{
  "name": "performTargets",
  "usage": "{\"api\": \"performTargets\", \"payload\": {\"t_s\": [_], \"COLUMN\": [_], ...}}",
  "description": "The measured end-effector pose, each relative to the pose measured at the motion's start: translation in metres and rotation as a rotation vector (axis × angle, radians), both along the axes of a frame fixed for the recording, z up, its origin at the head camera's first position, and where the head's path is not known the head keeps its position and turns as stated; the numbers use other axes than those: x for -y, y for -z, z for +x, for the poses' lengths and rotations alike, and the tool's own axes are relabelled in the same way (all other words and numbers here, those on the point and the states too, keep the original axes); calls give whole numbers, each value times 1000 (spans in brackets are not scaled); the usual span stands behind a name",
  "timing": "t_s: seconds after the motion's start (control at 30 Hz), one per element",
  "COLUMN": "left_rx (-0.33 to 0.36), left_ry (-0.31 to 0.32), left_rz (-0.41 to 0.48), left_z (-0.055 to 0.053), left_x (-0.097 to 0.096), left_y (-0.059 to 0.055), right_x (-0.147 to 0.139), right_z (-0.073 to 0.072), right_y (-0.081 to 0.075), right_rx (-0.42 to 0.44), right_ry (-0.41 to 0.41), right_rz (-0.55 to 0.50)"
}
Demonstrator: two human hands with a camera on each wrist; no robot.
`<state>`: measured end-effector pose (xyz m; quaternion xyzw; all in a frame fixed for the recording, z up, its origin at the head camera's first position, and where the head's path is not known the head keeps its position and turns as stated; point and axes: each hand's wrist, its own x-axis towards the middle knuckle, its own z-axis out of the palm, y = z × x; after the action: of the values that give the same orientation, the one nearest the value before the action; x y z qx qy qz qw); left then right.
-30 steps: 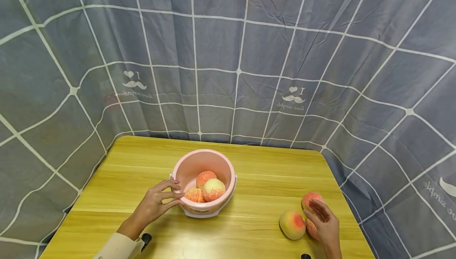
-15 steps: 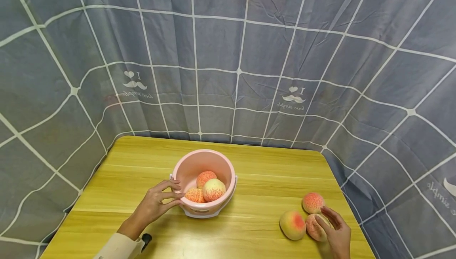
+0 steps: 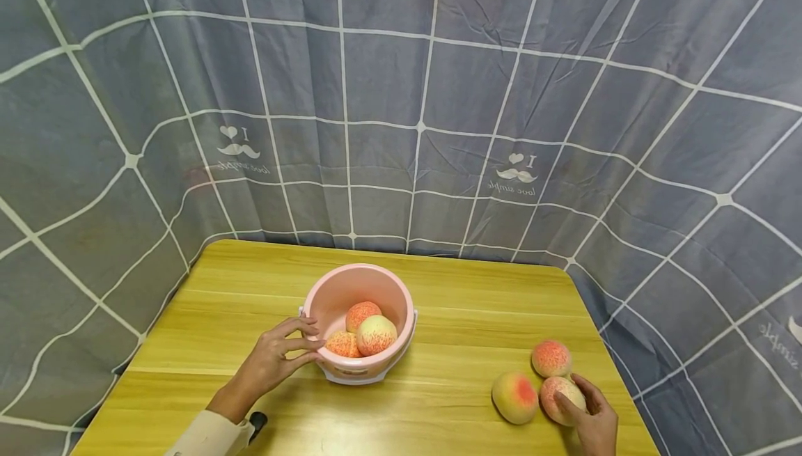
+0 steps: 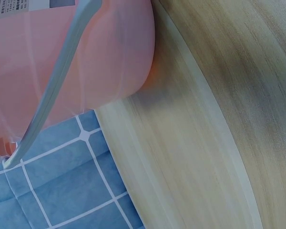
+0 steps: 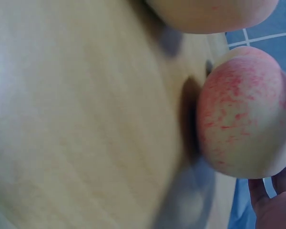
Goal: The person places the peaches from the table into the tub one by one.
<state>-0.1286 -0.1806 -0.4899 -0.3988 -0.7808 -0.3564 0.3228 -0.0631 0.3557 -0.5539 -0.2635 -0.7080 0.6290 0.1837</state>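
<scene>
A pink bucket (image 3: 401,285) with a pale handle stands left of the table's middle, holding three peaches, one of them a pale peach (image 3: 376,335) speckled red. My left hand (image 3: 276,353) grips its near left rim, thumb outside and fingertips over the edge. The left wrist view shows the bucket's side (image 4: 109,57) and handle (image 4: 57,81). At the right, my right hand (image 3: 595,418) has thumb and fingers around a speckled peach (image 3: 556,400). In the right wrist view, that peach (image 5: 243,119) hides part of the fingers (image 5: 258,193).
Beside the right hand lie a yellow peach with a red patch (image 3: 515,398) and a redder peach (image 3: 551,358). The wooden table (image 3: 438,344) is bounded at the back and sides by a grey checked curtain (image 3: 388,163). A black strap end (image 3: 257,421) shows at the left cuff.
My right hand has moved right and toward me, from over the far red peach to the near speckled one, and closed around it. The left hand and bucket have stayed put.
</scene>
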Motion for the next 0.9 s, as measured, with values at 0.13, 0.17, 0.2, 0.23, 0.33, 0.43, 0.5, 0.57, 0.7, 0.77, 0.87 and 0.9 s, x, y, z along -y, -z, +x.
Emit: {"api": "performTargets", "payload": {"t_s": [0.13, 0.17, 0.2, 0.23, 0.33, 0.43, 0.5, 0.57, 0.7, 0.77, 0.87, 0.9], "left_rx": [2, 2, 3, 3, 2, 0, 0, 0, -5, -6, -6, -5], "left_ry": [5, 6, 7, 7, 5, 3, 1, -1, -7, -6, -3, -2], "left_rz": [1, 2, 2, 1, 0, 1, 0, -4, -13, -11, -7, -7], "left_z": [0, 0, 0, 0, -1, -1, -1, -2, -2, -2, -2, -2], "left_x": [0, 0, 0, 0, 0, 0, 0, 0, 0, 0, 0, 1], "left_y": [0, 0, 0, 0, 0, 0, 0, 0, 1, 1, 1, 1], "right_x": [-3, -3, -3, -4, -4, -3, -2, -2, 0, 0, 0, 0], "right_z": [2, 3, 3, 3, 3, 3, 3, 4, 4, 4, 4, 4], "right_y": [6, 7, 9, 10, 14, 18, 19, 21, 23, 23, 25, 25], "right_rx": [66, 78, 86, 86, 76, 71, 95, 122, 180, 198, 208, 212], "right_ry": [-11, -10, -5, -2, 11, 9, 7, 5, 1, -4, -21, -19], "right_rz": [3, 14, 14, 13, -25, -80, -74, -63, -21, -16, -2, -1]}}
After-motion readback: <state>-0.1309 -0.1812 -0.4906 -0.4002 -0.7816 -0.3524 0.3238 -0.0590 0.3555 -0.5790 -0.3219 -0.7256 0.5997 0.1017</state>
